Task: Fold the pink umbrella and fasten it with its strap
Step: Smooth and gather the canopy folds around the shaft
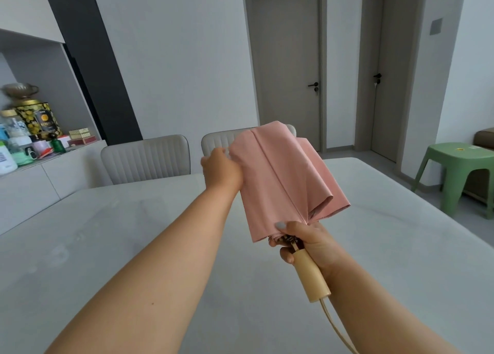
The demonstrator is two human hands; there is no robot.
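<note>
Pale and glossy, the desk point(128, 246) fills the lower part of the view, two padded chairs point(145, 158) tucked in at its far edge and a green stool point(459, 166) standing off beyond its right edge. Up in the air above the middle of the desk, touching nothing below, is the pink umbrella point(283, 177), collapsed but loose, its canopy panels hanging in slack, unwrapped folds. By my reading we're in the gathering step: the shaft looks retracted, the cloth is not yet wound, and the strap is nowhere I can pick out. The right hand point(304, 242) has its fingers curled tight round the top of the wooden handle point(311, 276), thumb pressed against the canopy's lower hem, with the cord point(336, 327) trailing down toward the near edge. The left hand point(220, 167) reaches out on a long, nearly straight arm to the canopy's far left edge, fingers bent onto the fabric; whether they pinch a fold or merely press it, I cannot tell. What's called for next, I'd say, is smoothing each panel flat, wrapping them one way round the shaft, then finding that strap.
</note>
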